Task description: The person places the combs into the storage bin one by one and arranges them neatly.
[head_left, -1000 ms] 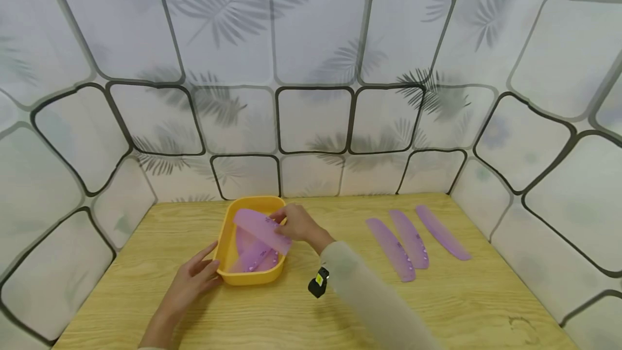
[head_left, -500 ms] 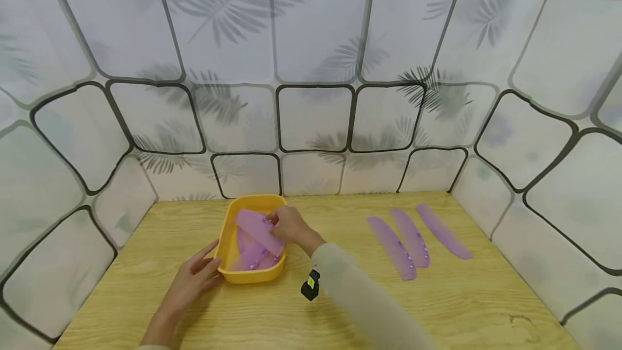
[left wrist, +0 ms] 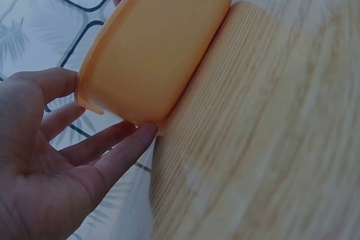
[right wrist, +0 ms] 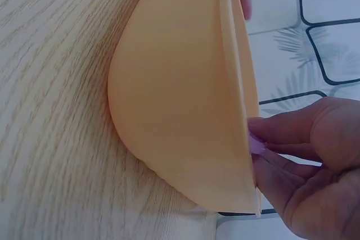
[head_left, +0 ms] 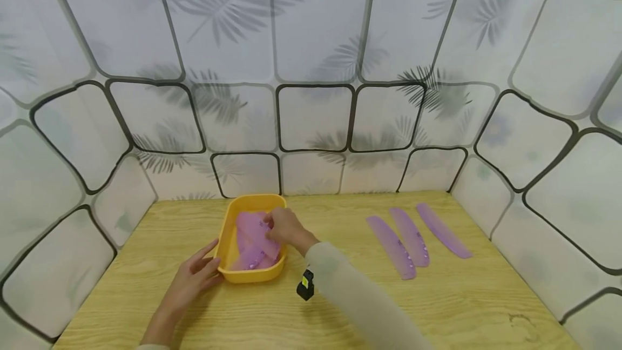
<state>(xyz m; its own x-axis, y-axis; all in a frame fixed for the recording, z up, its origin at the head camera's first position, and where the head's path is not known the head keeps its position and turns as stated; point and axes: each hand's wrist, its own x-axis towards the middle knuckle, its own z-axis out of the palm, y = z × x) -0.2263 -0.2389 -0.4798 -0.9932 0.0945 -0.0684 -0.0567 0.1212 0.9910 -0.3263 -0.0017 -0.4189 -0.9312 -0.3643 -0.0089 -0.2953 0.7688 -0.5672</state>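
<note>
A yellow plastic tub (head_left: 250, 276) stands on the left part of the table, with several translucent purple combs (head_left: 250, 250) overlapping inside it; their teeth are too fine to make out. Over the tub's right rim, my right hand (head_left: 286, 226) pinches the top purple comb (head_left: 255, 226). In the right wrist view only a small purple part of the comb (right wrist: 257, 145) shows between thumb and fingers. My left hand (head_left: 191, 280) touches the tub's left near side, fingers fairly straight. The left wrist view has my left hand's (left wrist: 56, 161) digits against the rim and lower edge of the tub (left wrist: 152, 43).
Three more purple combs, a left one (head_left: 392, 247), a middle one (head_left: 410, 236) and a right one (head_left: 442, 230), lie on the wooden table (head_left: 340, 307) at right. A black device (head_left: 305, 285) hangs at my right wrist. Patterned cloth walls (head_left: 311, 118) enclose the table's back and sides.
My right hand has moved slightly left and down, lowering the comb from above the tub's right rim onto the others inside. My left hand has stayed against the tub.
</note>
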